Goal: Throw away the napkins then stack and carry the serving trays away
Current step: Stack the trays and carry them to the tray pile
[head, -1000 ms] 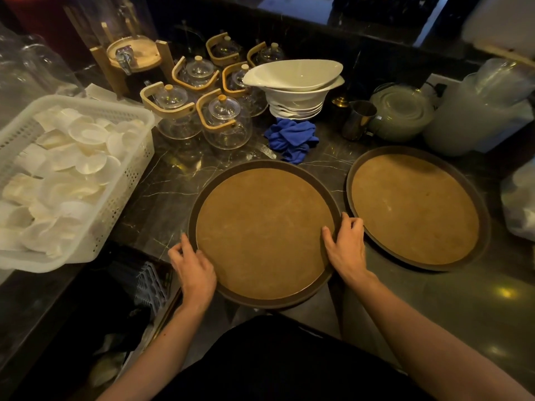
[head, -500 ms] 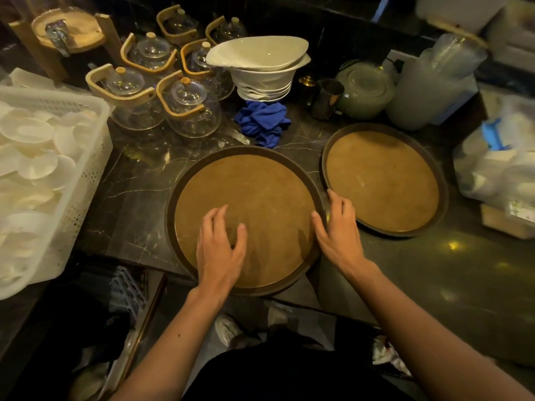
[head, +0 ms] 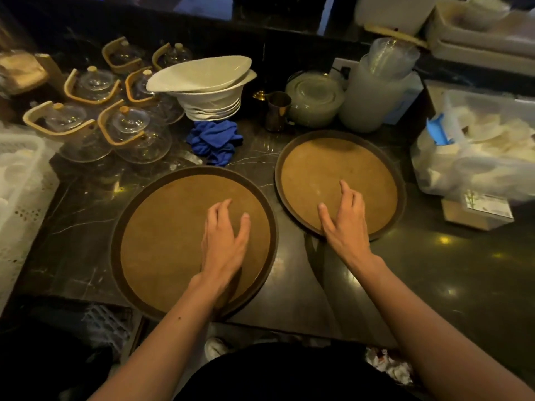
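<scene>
Two round brown serving trays lie side by side on the dark marble counter. The nearer left tray (head: 162, 241) overhangs the counter's front edge. My left hand (head: 224, 241) rests on its right part with fingers spread, holding nothing. The right tray (head: 362, 160) sits further back. My right hand (head: 344, 218) lies over its near-left rim, fingers apart and reaching onto its surface. Both trays are bare. Crumpled napkins (head: 389, 366) show low down on the floor side, beside my dark clothing.
Several glass teapots (head: 136, 131) with wooden handles stand at the back left, next to stacked white bowls (head: 208, 91) and a blue cloth (head: 215, 140). A white basket (head: 20, 180) is at the left; plastic bags of white items (head: 477, 157) at the right.
My left hand moved from the left tray's near rim onto its surface. My right hand left that tray's right edge and reached onto the right tray. The view shifted right.
</scene>
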